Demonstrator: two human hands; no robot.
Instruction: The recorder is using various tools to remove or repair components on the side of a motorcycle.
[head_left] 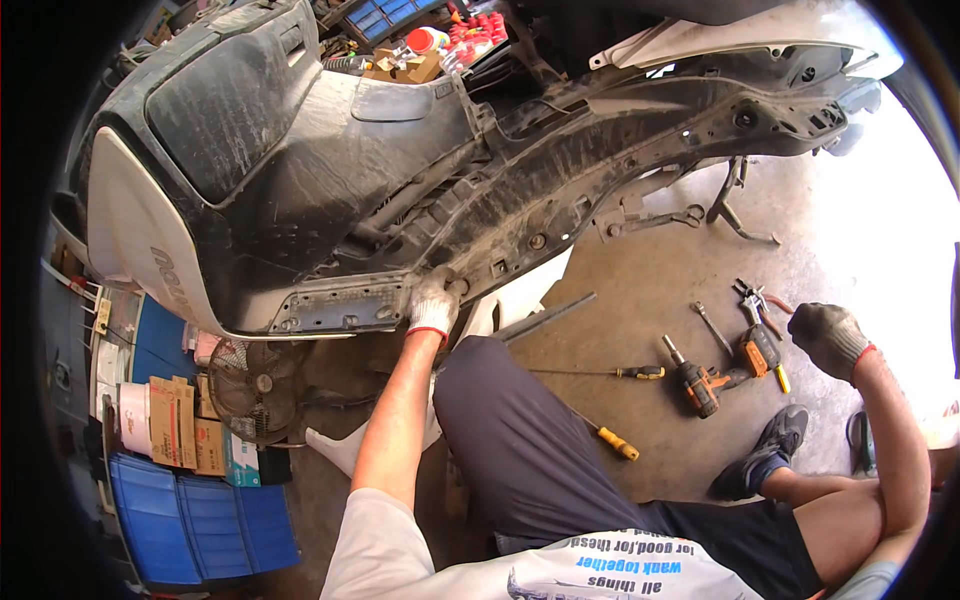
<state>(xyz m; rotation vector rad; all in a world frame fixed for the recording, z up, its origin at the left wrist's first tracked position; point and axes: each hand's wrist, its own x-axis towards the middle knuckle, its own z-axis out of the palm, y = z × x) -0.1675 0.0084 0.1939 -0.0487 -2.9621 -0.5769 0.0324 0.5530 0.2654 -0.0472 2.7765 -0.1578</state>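
My left hand (436, 305), in a white, red-cuffed glove with dark grime, has its fingers curled against the lower edge of the scuffed black scooter body panel (530, 170), beside a perforated plate (335, 307). My right hand (830, 340), in a dirty glove, is closed near pliers with reddish handles (772, 308); what it holds, if anything, is hidden. Near it on the floor lie an orange-black power drill (703, 385), a small wrench (712, 325), another orange-black tool (760, 352) and screwdrivers (640, 373) with yellow or black-yellow handles.
A pale body panel (740, 35) is at the upper right. A fan (263, 390), cardboard boxes (172, 420) and blue bins (200, 520) stand at the left. Red items and containers (428, 40) crowd the top. A metal stand (730, 200) is beneath the scooter body.
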